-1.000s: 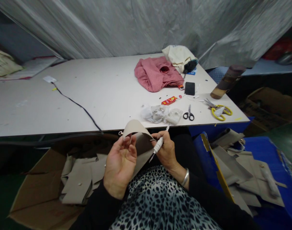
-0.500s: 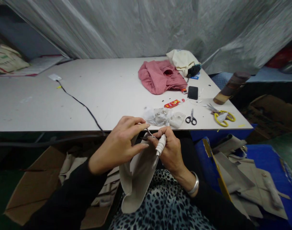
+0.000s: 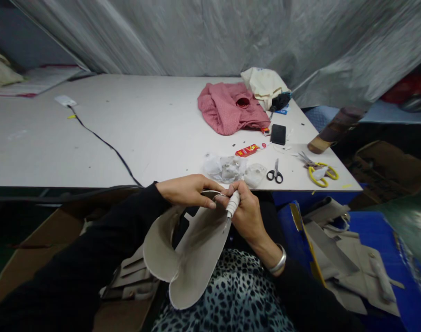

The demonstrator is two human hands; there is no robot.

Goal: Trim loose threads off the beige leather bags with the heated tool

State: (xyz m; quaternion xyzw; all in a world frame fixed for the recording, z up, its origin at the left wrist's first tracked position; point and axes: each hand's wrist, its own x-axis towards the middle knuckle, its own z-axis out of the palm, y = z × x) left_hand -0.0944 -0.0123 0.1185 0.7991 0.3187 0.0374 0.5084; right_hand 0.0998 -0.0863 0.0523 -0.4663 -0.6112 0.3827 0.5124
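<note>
A folded beige panel point(image 3: 196, 258), leather-like and curved at its ends, hangs over my lap. My left hand point(image 3: 188, 190) is at its upper edge, fingers over it and thumb beneath. My right hand point(image 3: 247, 214) is closed around a slim tool point(image 3: 233, 205) with a white-wrapped handle, beside the same upper edge. A thin part sticks out below the wrapping; the tool's other end is hidden by my fingers. A fine pale thread or cord point(image 3: 213, 192) curves between my fingertips.
On the white table point(image 3: 144, 129) lie black scissors point(image 3: 275, 175), yellow-handled scissors point(image 3: 321, 174), crumpled plastic point(image 3: 229, 169), pink cloth point(image 3: 224, 108) and a dark cable point(image 3: 103, 140). A bottle point(image 3: 335, 129) leans at right. Beige pieces fill a blue-lined box point(image 3: 364, 221) and a carton point(image 3: 34, 258).
My left hand has turned flatter, its forearm swinging up and left. The beige panel has opened wider, with one flap spreading leftward. My right hand stays nearly in place with the tool.
</note>
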